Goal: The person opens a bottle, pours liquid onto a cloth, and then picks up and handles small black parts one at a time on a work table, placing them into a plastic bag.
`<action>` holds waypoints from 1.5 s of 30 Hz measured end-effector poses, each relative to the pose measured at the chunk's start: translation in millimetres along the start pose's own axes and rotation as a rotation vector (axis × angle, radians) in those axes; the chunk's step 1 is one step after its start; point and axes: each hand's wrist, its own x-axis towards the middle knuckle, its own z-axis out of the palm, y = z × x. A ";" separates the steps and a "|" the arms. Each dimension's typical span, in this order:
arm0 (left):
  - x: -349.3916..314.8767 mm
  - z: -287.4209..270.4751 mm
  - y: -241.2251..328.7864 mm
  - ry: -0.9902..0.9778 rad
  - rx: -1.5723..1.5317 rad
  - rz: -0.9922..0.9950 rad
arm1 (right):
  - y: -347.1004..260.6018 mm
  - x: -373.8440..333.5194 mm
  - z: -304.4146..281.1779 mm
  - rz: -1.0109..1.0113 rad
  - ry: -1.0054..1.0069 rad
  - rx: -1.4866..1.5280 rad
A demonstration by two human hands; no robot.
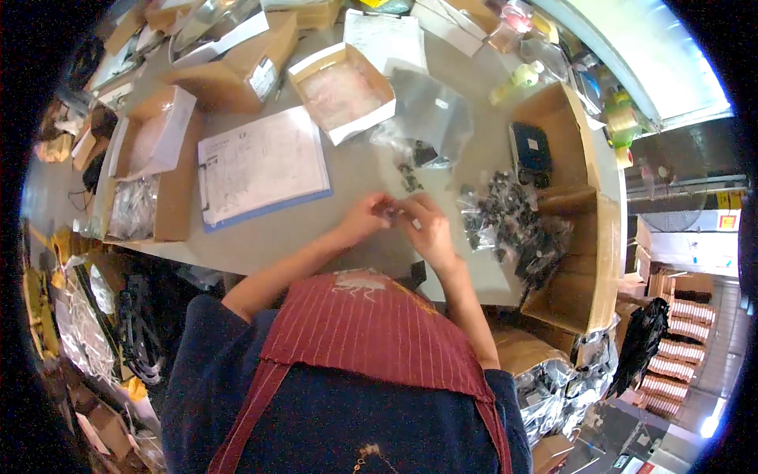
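fingers of the left hand and right hand pinch a small shiny piece near the worktop's front edge; black parts in crinkled plastic lie rightward, a printed sheet toward the left edge.

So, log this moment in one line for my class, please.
left hand, right hand: close together, grip unclear | ahead: dark pieces, clear bag | right: dark parts pile, open carton | left: clipboard

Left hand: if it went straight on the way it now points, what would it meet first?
Most likely the right hand, which is just ahead of the left hand; whether the two touch is hard to tell at this size.
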 end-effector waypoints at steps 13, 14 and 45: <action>0.4 6.2 12.6 0.024 0.127 -0.024 | 54.6 18.4 -9.7 0.228 0.229 -0.030; 1.9 5.2 11.4 0.009 0.165 0.006 | 72.8 20.6 -4.4 0.210 0.219 -0.149; -4.6 6.4 18.1 0.042 0.229 -0.005 | 1.7 -3.4 -9.4 -0.128 -0.024 -0.013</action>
